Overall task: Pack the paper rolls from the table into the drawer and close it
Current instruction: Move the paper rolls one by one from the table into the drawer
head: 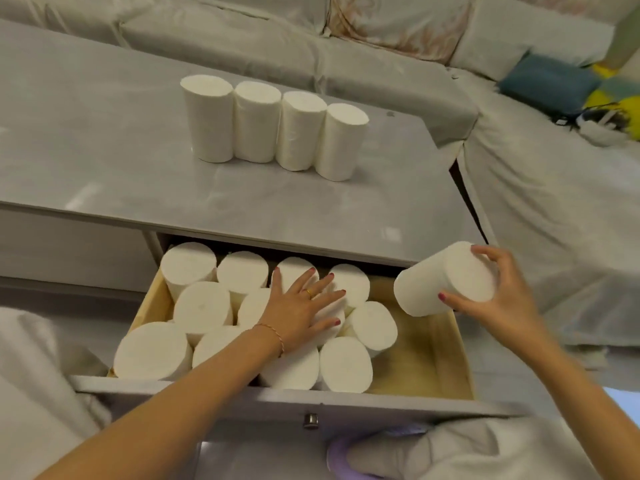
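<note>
Drawer (429,358) is pulled out below the grey worktop (104,150), wooden inside, grey front panel with a small metal knob (310,420).

Contents: packed rolls (202,304), white, standing on end, filling the left and middle of the drawer in about three rows. Roughly a dozen; exact count unclear, the left arm covers some. Right end of the drawer shows bare wooden floor.

Left hand (301,313): grip flat, fingers straight and spread, palm resting on top of the rolls in the middle of the drawer. Not wrapped round anything. Ring on one finger, thin bracelet (273,336) at the wrist.

Right hand (498,299): grip curled round the end of one held roll (440,280), thumb on the lower edge, fingers over the top edge. That roll is tilted, nearly on its side, in the air over the right end of the drawer, just beside the worktop's front corner. Not touching the rolls in the drawer.

On the worktop: four more rolls (273,126) upright in a line, touching side to side, well back from the front edge.

Around it: sofa (381,64) under pale covers behind and to the right, with a blue cushion (547,79) and something yellow at far right.
</note>
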